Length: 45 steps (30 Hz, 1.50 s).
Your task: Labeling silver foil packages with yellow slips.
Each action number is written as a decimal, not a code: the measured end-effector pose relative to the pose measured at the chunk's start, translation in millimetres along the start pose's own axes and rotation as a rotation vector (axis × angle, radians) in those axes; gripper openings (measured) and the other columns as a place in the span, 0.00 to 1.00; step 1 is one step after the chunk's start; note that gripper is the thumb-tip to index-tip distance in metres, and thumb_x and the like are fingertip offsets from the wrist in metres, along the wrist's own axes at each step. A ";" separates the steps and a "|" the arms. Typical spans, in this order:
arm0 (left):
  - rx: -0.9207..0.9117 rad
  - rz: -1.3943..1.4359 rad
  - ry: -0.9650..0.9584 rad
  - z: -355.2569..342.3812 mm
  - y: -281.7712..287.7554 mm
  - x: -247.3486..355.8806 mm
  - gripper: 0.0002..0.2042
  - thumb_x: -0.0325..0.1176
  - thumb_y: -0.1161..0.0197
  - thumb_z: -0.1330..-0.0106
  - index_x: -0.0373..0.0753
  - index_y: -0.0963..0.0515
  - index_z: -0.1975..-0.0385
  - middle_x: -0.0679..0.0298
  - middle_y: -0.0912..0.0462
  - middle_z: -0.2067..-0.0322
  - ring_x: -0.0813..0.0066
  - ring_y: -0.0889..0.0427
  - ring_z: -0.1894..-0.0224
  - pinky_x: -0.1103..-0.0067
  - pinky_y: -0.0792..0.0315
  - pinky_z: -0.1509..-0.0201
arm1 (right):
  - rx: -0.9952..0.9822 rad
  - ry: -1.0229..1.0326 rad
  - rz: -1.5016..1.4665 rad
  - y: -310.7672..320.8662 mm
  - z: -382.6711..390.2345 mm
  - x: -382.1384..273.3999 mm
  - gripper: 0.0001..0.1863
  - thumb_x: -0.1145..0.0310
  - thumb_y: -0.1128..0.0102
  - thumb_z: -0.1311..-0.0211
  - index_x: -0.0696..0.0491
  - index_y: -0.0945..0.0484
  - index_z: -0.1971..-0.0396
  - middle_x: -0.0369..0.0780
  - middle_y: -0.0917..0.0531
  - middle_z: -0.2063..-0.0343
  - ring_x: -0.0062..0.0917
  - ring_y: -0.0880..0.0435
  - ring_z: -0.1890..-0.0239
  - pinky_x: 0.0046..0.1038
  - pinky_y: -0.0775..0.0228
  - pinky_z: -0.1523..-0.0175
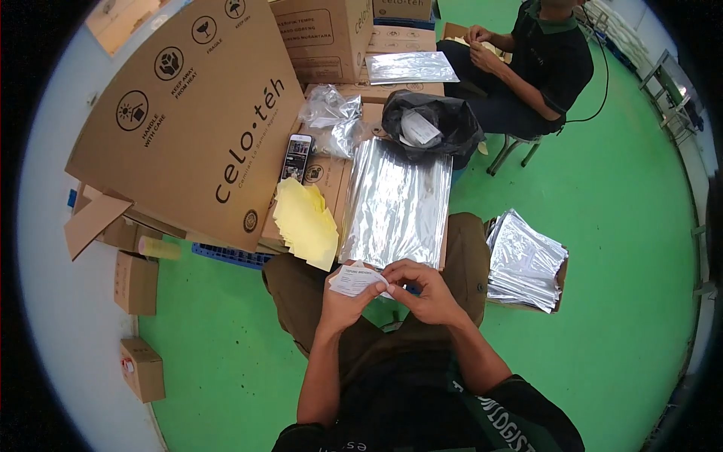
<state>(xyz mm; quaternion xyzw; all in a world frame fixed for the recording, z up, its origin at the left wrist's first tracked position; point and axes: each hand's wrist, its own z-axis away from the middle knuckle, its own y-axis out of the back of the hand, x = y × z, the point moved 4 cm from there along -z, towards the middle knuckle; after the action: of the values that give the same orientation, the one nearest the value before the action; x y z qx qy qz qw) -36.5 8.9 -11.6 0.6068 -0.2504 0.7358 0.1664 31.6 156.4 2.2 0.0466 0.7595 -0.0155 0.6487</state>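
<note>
Above my lap, both hands hold a small white printed label (pixel 355 280). My left hand (pixel 343 307) pinches its lower part with the thumb on top. At its right end, the fingertips of my right hand (pixel 422 290) are closed on the edge. Just beyond the hands lies a stack of shiny silver foil pouches (pixel 395 203). Left of that, yellow paper sheets (pixel 305 222) are fanned out with one corner near my left hand. A black plastic bag (pixel 459 132) stands at the far end of the pouches, with white labels (pixel 419 128) inside.
A large cardboard box (pixel 203 98) rises on the left, beside a phone (pixel 297 157) and clear plastic bags (pixel 331 120). More silver pouches (pixel 523 260) fill a carton on the green floor to the right. Another person (pixel 538 68) sits at the far right.
</note>
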 end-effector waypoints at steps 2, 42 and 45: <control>0.063 -0.082 -0.095 -3.2 2.3 1.6 0.09 0.29 0.29 0.44 0.34 0.22 0.68 0.67 0.19 0.73 0.83 0.23 0.74 0.85 0.30 0.72 | -0.009 -0.029 -0.007 1.1 1.7 -6.1 0.11 0.71 0.33 0.45 0.57 0.20 0.64 0.39 0.20 0.64 0.19 0.23 0.65 0.23 0.31 0.59; -0.104 -0.975 -0.331 -10.0 -12.8 -30.4 0.10 0.34 0.36 0.41 0.31 0.22 0.71 0.51 0.27 0.43 0.50 0.37 0.35 0.62 0.42 0.34 | 0.845 -0.563 0.863 119.3 -40.1 94.7 0.19 0.54 0.26 0.58 0.53 0.18 0.72 0.43 0.24 0.56 0.41 0.34 0.44 0.50 0.54 0.39; 0.016 -1.069 -0.512 -3.7 -8.1 -21.2 0.09 0.32 0.35 0.41 0.31 0.22 0.71 0.52 0.23 0.49 0.50 0.30 0.40 0.64 0.37 0.37 | 0.881 -0.516 0.824 132.9 -25.6 100.5 0.15 0.58 0.26 0.57 0.54 0.18 0.78 0.42 0.21 0.58 0.38 0.28 0.49 0.46 0.45 0.41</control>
<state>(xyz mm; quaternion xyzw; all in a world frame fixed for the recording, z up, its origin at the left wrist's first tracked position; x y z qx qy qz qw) -30.6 18.9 -31.5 0.8082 0.0636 0.3819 0.4437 3.0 296.0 -88.0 0.5901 0.4218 -0.0860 0.6830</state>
